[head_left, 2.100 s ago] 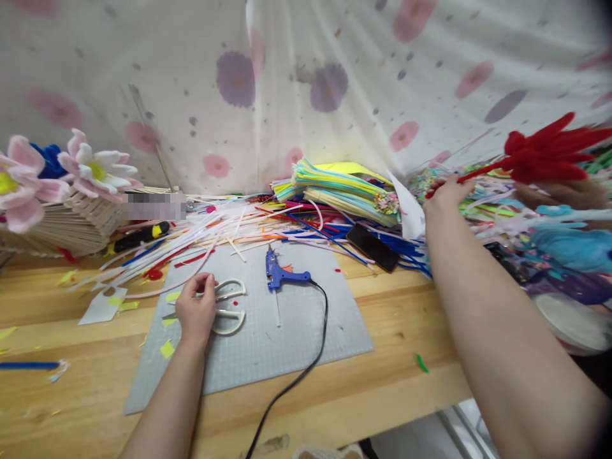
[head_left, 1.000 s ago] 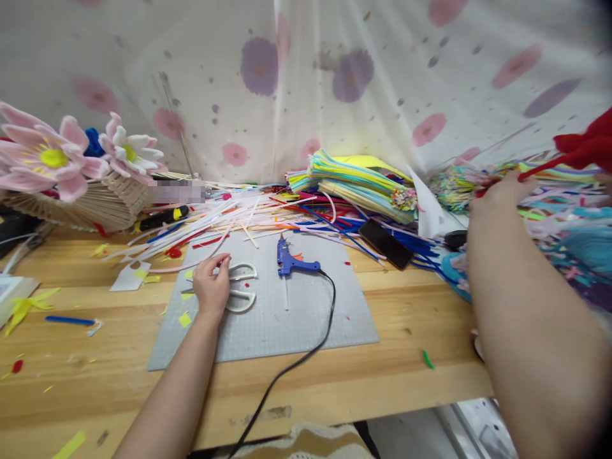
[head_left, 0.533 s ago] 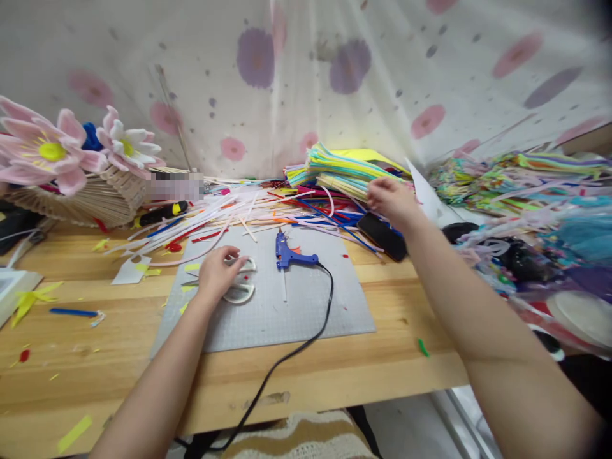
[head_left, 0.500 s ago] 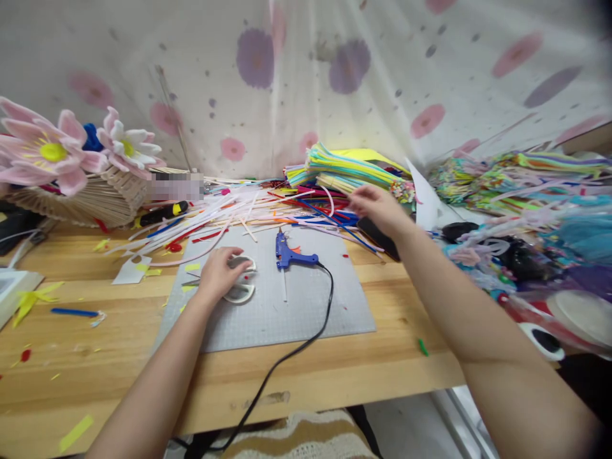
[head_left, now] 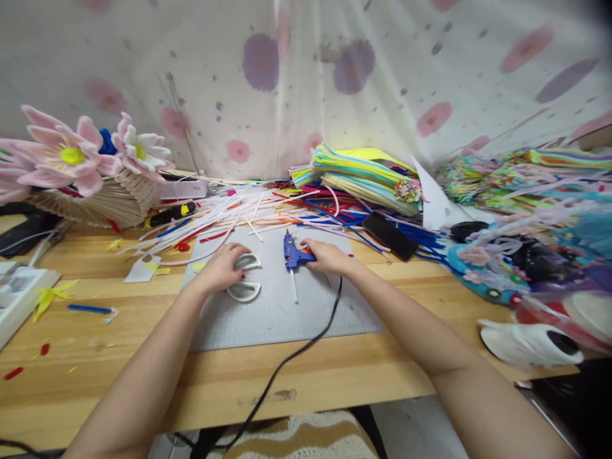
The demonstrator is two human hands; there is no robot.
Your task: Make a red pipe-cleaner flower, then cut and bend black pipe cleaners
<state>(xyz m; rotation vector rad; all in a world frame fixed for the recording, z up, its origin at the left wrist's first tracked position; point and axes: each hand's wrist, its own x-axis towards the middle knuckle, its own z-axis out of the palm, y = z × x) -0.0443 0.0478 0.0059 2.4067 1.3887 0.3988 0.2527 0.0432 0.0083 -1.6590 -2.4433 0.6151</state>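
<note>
Far left: white tray [head_left: 29, 296] at the table's edge, a cut yellow strip [head_left: 52, 296] beside it. Behind, pink flowers [head_left: 71, 156] stand assembled above a slatted basket [head_left: 95, 204]; this is the finished work on this side. Blue stick [head_left: 89, 308] and red scraps lie loose on the wooden table [head_left: 143, 331], offcuts by the look of them. Next, a small white card [head_left: 142, 269] and a black-and-yellow tool [head_left: 171, 214].

Centre: pale fuzzy stems [head_left: 205, 217], unassembled, are strewn along the back and overlap the rear edge of the grey mat [head_left: 268, 325], crowding it there. The person's left hand [head_left: 220, 269] is half curled over the scissors [head_left: 246, 299], which lie on the mat; cannot tell whether it grips them. The glue gun [head_left: 292, 254] is just to the right, over the mat, a glue stick [head_left: 293, 288] protruding. The right hand [head_left: 329, 258] is narrowed around its handle; whether lifted, cannot tell. No join seen under way; amount left not determinable.

Right: black cord [head_left: 340, 290] crosses the mat's front, a possible snag. Bundled stems [head_left: 363, 178], phone [head_left: 389, 236], white sheet [head_left: 433, 204]; far right, a white spool [head_left: 530, 343].
</note>
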